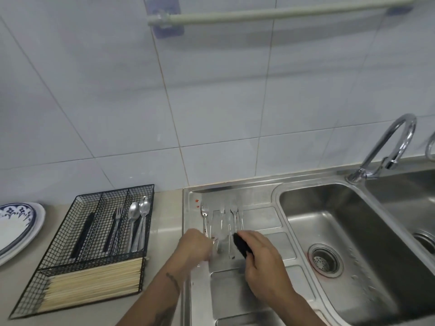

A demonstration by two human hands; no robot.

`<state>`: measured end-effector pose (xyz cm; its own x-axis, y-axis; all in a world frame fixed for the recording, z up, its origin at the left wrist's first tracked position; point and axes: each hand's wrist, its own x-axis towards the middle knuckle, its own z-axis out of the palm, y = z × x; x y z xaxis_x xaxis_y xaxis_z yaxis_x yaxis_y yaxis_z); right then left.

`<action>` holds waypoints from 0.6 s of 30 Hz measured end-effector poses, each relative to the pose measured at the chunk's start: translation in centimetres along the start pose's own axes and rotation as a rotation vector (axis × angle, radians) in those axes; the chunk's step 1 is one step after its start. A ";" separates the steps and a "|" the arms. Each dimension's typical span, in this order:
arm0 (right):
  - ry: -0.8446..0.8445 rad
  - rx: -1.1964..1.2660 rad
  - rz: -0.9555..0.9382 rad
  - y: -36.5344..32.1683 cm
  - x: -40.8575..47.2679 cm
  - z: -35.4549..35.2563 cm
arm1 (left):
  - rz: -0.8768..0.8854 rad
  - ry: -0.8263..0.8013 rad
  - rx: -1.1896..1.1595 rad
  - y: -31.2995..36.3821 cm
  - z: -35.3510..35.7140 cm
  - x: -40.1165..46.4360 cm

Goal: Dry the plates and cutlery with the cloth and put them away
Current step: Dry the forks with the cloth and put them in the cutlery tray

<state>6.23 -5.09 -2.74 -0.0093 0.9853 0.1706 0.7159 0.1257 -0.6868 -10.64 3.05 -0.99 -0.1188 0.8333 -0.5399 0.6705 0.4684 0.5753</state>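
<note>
On the steel drainboard, beside the sink's left rim, forks lie in a row. The left hand is curled at their handle ends; whether it grips one cannot be told. The right hand clutches a dark cloth. Plates sit at the counter's left edge, beside a wire cutlery basket.
</note>
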 end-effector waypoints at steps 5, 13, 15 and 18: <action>-0.033 -0.188 -0.344 -4.1 -1.7 1.0 | 0.061 -0.170 -0.223 -3.4 -1.9 -6.0; -0.031 -0.510 -0.386 -5.5 -3.6 0.8 | 0.078 -0.206 -0.355 -5.4 -2.7 -10.1; -0.019 -0.535 -0.469 -5.8 -3.9 0.4 | 0.094 -0.214 -0.382 -5.4 -2.8 -11.0; 0.079 -0.478 -0.306 -5.0 -4.2 -0.8 | 0.112 -0.236 -0.348 -5.7 -2.6 -11.9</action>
<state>3.26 -9.93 0.53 -0.2264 0.8983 0.3765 0.9252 0.3192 -0.2053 -14.98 -8.79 3.77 0.1384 0.8136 -0.5647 0.3783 0.4835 0.7894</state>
